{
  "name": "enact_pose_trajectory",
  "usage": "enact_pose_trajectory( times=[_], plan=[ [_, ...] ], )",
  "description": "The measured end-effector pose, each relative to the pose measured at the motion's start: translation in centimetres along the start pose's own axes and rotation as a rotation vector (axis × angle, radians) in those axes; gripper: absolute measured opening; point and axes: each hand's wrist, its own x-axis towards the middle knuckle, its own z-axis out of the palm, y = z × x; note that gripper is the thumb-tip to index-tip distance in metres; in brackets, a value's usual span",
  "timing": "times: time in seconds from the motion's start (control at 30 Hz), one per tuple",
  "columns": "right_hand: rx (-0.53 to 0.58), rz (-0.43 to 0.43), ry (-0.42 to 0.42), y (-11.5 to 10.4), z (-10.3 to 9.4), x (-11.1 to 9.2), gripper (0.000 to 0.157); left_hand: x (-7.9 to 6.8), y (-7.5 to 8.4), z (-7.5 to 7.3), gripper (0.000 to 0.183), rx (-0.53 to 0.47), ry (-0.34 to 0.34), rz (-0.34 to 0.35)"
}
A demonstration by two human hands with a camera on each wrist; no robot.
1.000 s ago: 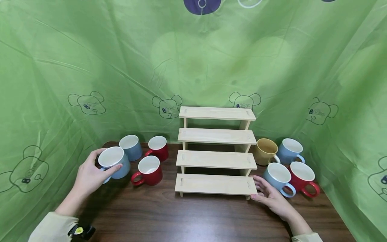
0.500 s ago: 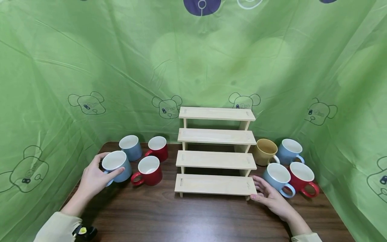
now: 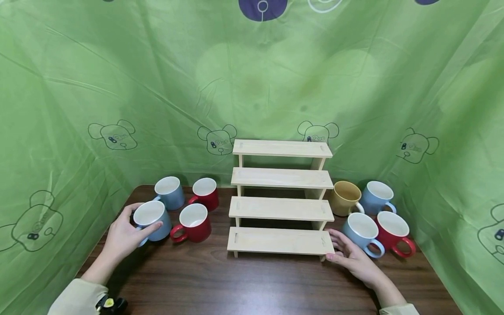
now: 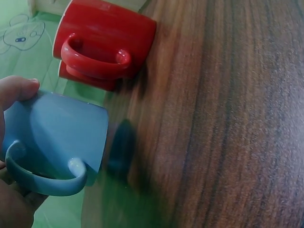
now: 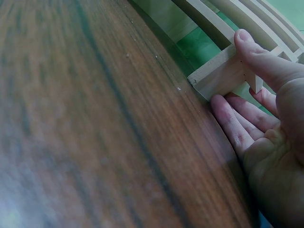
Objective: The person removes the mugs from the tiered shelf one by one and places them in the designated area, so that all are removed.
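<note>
My left hand [image 3: 125,234] grips a light blue mug [image 3: 151,218] with a white inside, thumb on the near side and fingers round the far side. In the left wrist view the mug [image 4: 61,135] is upright, close over the table; a thin gap seems to show under its base. My right hand [image 3: 352,256] holds the front right corner of a four-step wooden display stand [image 3: 280,240]. In the right wrist view, the thumb [image 5: 251,45] lies along the bottom step's front edge and the other fingers [image 5: 232,121] bend beside its end.
Left of the stand are another blue mug [image 3: 170,193], a red mug [image 3: 206,193] and a nearer red mug [image 3: 195,222]. On its right stand a mustard mug [image 3: 345,199], two blue mugs [image 3: 376,199] and a red mug [image 3: 393,229]. Green cloth [image 3: 275,87] walls the brown table [image 3: 252,284].
My left hand has moved down, toward me and slightly right with the blue mug, lowering it toward the table. The right hand and the stand stay where they were.
</note>
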Motion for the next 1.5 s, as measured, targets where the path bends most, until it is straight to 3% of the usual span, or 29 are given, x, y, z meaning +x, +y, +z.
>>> enact_pose_trajectory(
  times=[0.67, 1.17, 1.33, 1.5],
  plan=[
    [-0.007, 0.016, -0.002, -0.3, 0.0, -0.2, 0.07, -0.5, -1.8, 1.2, 0.088, -0.001, -0.004, -0.018],
    [-0.014, 0.064, -0.025, -1.0, -0.1, -0.3, 0.071, -0.3, -1.8, 1.4, 0.088, 0.01, -0.035, -0.005],
    [-0.107, 0.057, -0.049, -2.6, -0.4, -0.6, 0.072, -0.1, -1.3, 1.3, 0.091, 0.049, -0.075, 0.026],
    [-0.359, 0.026, -0.094, -5.6, -1.2, -1.0, 0.076, 0.3, -0.6, 0.5, 0.091, 0.108, -0.11, 0.065]
  ],
)
